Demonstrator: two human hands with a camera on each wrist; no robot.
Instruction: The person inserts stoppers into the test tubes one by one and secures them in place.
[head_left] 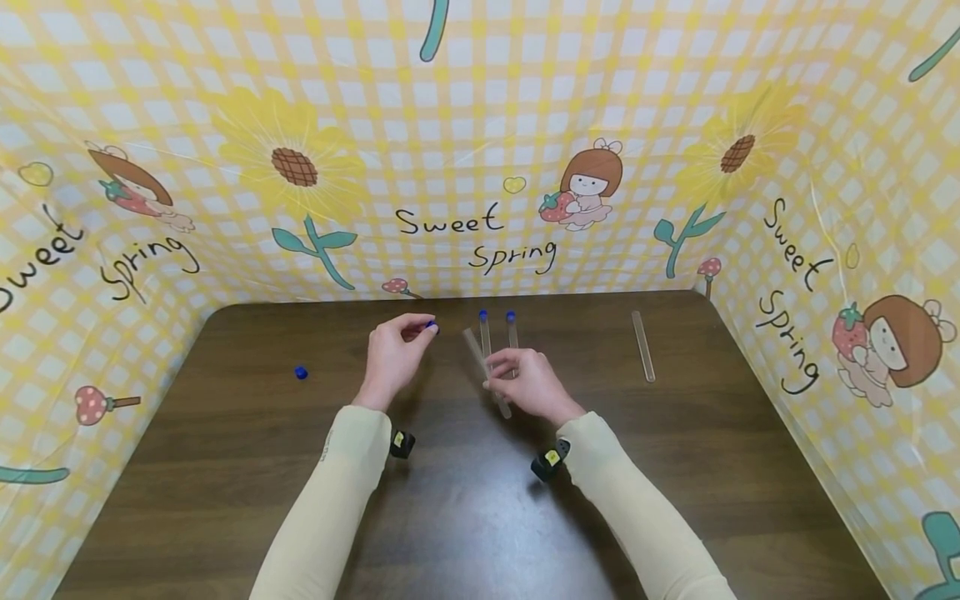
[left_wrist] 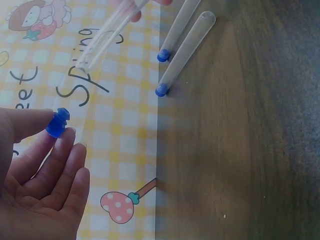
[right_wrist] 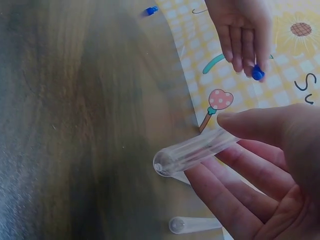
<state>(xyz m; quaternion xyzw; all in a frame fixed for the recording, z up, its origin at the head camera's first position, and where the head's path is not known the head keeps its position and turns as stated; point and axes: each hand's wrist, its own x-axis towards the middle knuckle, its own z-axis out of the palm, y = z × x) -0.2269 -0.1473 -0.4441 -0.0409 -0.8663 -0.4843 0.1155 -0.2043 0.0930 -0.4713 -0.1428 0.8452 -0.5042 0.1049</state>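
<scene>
Between thumb and index finger, my left hand (head_left: 395, 354) pinches a small blue stopper (left_wrist: 59, 122); its other fingers are spread loosely in the left wrist view. My right hand (head_left: 534, 385) holds a clear test tube (right_wrist: 192, 150) between thumb and fingers, tilted above the table, its rounded end toward me. The tube's far end points up and left, apart from the stopper. Just beyond the right hand, two capped test tubes lie side by side, their blue stoppers (head_left: 483, 315) (left_wrist: 161, 90) at the far ends; the hand partly hides them.
A loose blue stopper (head_left: 301, 372) lies on the dark wooden table (head_left: 465, 517) at the left. Another clear tube (head_left: 642, 347), with no stopper on it, lies at the right. A yellow checked cloth (head_left: 450, 150) walls the back and both sides.
</scene>
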